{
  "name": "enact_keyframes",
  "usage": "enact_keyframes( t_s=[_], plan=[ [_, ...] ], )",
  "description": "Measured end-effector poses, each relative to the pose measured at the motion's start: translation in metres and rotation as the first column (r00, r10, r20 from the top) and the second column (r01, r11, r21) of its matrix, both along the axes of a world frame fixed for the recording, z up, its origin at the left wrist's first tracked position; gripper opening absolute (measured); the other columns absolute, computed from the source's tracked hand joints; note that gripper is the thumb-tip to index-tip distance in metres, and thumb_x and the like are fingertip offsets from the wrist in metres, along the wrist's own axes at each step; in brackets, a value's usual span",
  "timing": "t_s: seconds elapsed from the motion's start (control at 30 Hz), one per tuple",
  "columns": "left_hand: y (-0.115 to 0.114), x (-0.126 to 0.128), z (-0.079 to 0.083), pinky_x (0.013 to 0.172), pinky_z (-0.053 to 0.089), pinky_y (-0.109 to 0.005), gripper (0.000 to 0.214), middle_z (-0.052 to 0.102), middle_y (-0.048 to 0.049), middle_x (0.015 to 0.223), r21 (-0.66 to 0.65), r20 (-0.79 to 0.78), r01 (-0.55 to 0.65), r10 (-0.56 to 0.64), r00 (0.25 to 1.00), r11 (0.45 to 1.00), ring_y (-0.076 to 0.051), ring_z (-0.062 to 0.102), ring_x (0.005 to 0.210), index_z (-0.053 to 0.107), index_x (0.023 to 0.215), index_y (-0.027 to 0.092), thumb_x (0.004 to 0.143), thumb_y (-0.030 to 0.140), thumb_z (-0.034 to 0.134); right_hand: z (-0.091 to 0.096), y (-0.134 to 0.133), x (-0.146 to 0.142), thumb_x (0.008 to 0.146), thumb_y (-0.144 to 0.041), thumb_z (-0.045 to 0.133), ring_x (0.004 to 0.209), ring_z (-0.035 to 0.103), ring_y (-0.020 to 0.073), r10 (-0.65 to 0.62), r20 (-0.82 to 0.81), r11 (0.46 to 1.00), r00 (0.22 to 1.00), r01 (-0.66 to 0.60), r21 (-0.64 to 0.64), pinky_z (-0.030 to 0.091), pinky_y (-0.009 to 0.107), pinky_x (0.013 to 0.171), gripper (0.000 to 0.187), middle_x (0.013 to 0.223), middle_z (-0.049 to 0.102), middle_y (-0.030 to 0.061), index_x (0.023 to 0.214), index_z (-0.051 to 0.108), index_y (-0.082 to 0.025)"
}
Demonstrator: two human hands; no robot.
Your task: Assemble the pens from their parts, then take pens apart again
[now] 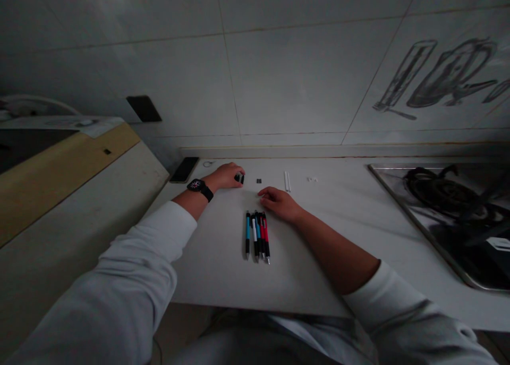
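My left hand (229, 175) rests on the counter at the back left, thumb and forefinger closed about small black pieces (242, 179). They look like short tubes, partly hidden by the fingers. Lower and to the right, my right hand (279, 203) lies on the counter, its fingers loosely bent and slightly apart with nothing visible in them. Just below its fingertips several click pens (257, 237) lie side by side, blue, white and red with black grips, tips toward me. Between the hands and farther back sits a group of tiny dark parts (258, 180).
White thin tubes (287, 181) and small white bits (312, 179) lie toward the back. A black phone (185, 170) and a clear ring (208, 163) are at back left. A gas stove (442, 211) borders the right; a slanted panel (99, 189) stands left.
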State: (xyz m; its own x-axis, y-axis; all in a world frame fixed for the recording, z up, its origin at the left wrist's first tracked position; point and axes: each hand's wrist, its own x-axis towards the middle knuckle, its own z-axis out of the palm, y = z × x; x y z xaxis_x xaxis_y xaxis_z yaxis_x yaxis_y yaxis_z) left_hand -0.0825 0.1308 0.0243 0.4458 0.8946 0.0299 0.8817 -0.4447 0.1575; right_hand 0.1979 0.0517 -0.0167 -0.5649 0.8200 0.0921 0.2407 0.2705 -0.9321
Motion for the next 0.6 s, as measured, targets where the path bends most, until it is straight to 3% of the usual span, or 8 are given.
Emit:
enact_keyframes(
  t_s=[0.23,0.6],
  plan=[
    [0.0004,-0.0003,0.0006,0.100,0.049,-0.035,0.047,0.070,-0.0101,0.121,0.010,-0.009,0.013,-0.012,1.000,1.000,-0.027,0.063,0.114,0.073,0.117,0.023,0.071,0.033,0.077,-0.0007,-0.0001,-0.0001,0.090,-0.033,0.059,0.070,0.055,0.0121,-0.008,0.000,1.000,1.000,0.008,-0.004,0.043,0.026,0.068,0.027,0.080,0.060,-0.0019,0.112,0.063,-0.019],
    [-0.0007,-0.0012,0.0002,0.103,0.049,-0.037,0.056,0.068,-0.0115,0.128,0.014,-0.009,-0.020,0.020,1.000,1.000,-0.029,0.064,0.117,0.071,0.124,0.021,0.070,0.035,0.076,-0.0031,0.0014,0.0005,0.089,-0.032,0.059,0.069,0.055,0.0124,0.006,-0.018,1.000,1.000,-0.006,-0.012,0.043,0.027,0.067,0.028,0.082,0.062,-0.0012,0.114,0.063,-0.019]
  ],
)
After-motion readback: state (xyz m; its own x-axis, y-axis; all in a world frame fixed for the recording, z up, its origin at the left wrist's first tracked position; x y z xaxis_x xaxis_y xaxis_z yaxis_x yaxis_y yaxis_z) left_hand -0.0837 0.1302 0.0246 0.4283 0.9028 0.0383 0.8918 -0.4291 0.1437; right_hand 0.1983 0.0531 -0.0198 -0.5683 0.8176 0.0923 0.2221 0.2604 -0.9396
